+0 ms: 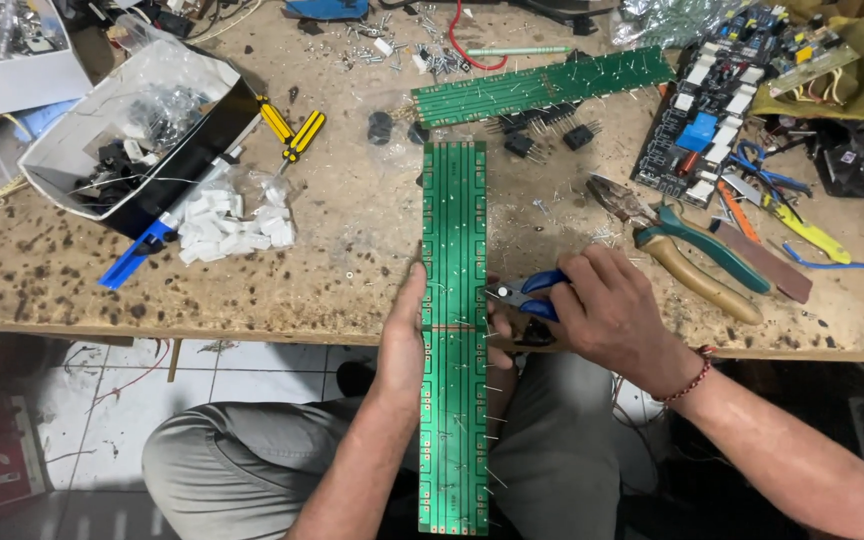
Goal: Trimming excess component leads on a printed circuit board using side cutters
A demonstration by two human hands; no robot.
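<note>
A long green circuit board strip [454, 250] runs from the workbench down over my lap, solder side up, with thin component leads sticking out of it. My left hand [407, 335] grips the strip by its left edge near the bench edge. My right hand [607, 310] holds small blue-handled cutters [527, 292], their jaws at the strip's right edge.
A second green strip [542, 85] lies across the back of the worn bench [332, 250]. Pliers [692, 250], a populated board [717, 95], black components [552, 130], a bag of white parts [232, 220], a yellow screwdriver [297, 135] and a box of parts [137, 130] surround it.
</note>
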